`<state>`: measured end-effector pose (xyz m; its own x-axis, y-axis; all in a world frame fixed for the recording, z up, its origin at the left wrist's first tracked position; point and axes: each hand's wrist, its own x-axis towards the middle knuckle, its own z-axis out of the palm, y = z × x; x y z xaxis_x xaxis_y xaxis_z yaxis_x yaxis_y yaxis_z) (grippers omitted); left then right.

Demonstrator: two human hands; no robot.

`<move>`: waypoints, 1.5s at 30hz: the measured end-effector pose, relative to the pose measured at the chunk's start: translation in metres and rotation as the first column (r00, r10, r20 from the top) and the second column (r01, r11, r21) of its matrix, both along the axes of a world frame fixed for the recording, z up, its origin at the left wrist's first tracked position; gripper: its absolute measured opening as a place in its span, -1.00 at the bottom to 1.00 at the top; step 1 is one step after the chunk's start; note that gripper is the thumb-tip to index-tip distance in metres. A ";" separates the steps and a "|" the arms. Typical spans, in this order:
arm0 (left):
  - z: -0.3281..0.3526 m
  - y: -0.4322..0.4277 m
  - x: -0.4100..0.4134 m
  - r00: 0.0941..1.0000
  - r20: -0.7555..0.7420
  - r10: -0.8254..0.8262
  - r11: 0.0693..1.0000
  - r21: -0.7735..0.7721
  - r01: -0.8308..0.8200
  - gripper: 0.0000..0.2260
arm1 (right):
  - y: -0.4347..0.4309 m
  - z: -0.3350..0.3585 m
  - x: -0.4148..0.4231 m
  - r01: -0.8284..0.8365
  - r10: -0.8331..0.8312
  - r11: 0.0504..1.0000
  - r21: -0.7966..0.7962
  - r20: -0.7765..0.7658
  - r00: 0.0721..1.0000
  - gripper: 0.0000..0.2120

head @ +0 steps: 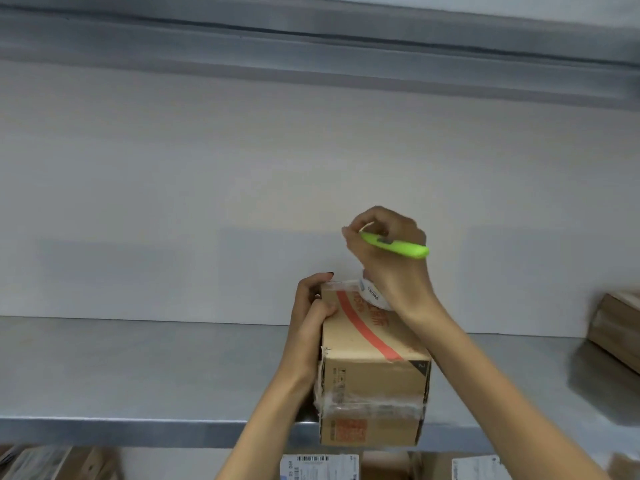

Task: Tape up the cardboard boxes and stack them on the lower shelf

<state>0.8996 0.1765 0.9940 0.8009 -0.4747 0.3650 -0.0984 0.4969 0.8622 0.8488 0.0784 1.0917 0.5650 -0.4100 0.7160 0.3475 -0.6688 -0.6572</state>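
At a steel storage rack, the left hand [311, 317] grips the far left corner of a cardboard box [374, 362], fingers curled over its end and thumb lying on the top face. The box sits at the front lip of the metal shelf [138, 368], clear tape already banded round its near face and a red stripe running along its top. On the far end of the box top lies a white tape roll [371, 293], tucked under the heel of the right hand [391, 268]. That hand's fingers are curled round a green cutter [398, 245], and we cannot tell whether they also hold the roll or whether the blade is out. We judge the tape is about to be cut. The risks we see are a blade slipping toward the left fingers, which are close to the strip, and the box tipping off the lip if the cut drags it forward. The shelf is bare brushed metal against a plain pale wall [207, 168], with an upper shelf [311, 46] overhead and a brown box [616, 327] at the far right. Labelled parcels [318, 467] show on the level below
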 end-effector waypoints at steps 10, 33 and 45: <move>-0.001 -0.001 0.002 0.999 0.036 0.019 1.000 -0.009 -0.018 -0.54 | -0.006 -0.014 0.013 0.068 -0.079 0.992 -0.103 -0.116 0.990 -0.61; 0.002 -0.002 0.000 0.996 0.039 0.079 0.997 0.013 -0.079 -0.66 | -0.002 -0.009 0.013 -0.055 -0.077 0.939 -0.339 -0.366 0.927 -0.69; 0.004 0.001 -0.006 0.996 0.070 0.054 0.998 0.008 -0.055 -0.65 | -0.004 -0.007 0.010 -0.016 0.010 1.000 -0.021 -0.292 0.956 -0.77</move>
